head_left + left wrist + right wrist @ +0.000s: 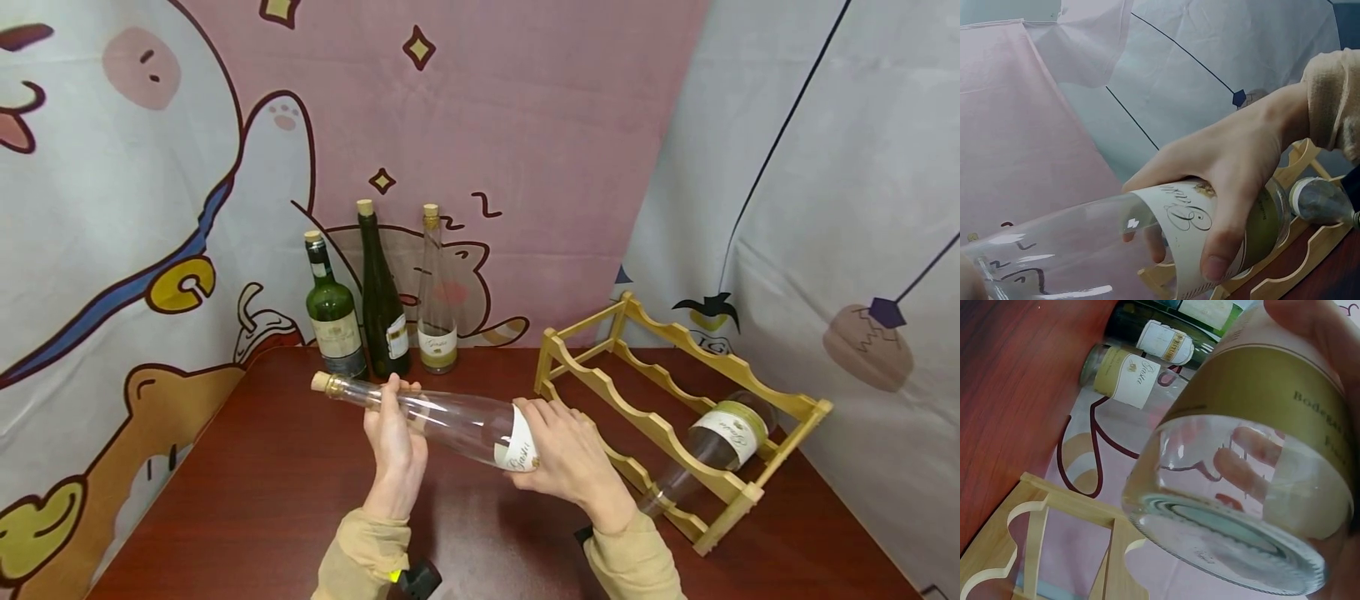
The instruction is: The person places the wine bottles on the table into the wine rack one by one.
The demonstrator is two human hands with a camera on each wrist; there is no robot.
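Both hands hold a clear glass wine bottle (465,421) above the table, tilted nearly level, its corked neck to the left. My left hand (396,446) grips it around the neck, thumb over the top. At the bottle's lower end, my right hand (566,450) wraps the white and gold label, partly hiding it. The right wrist view looks onto the bottle's round base (1229,540), with fingers showing through the glass. To the right stands a wooden wine rack (660,417), where another clear bottle (727,437) lies neck toward me.
At the back of the dark red table (247,483) stand three corked bottles: a green one (333,312), a taller dark green one (381,308) and a clear one (437,308). Behind them hangs a printed cartoon cloth (525,167).
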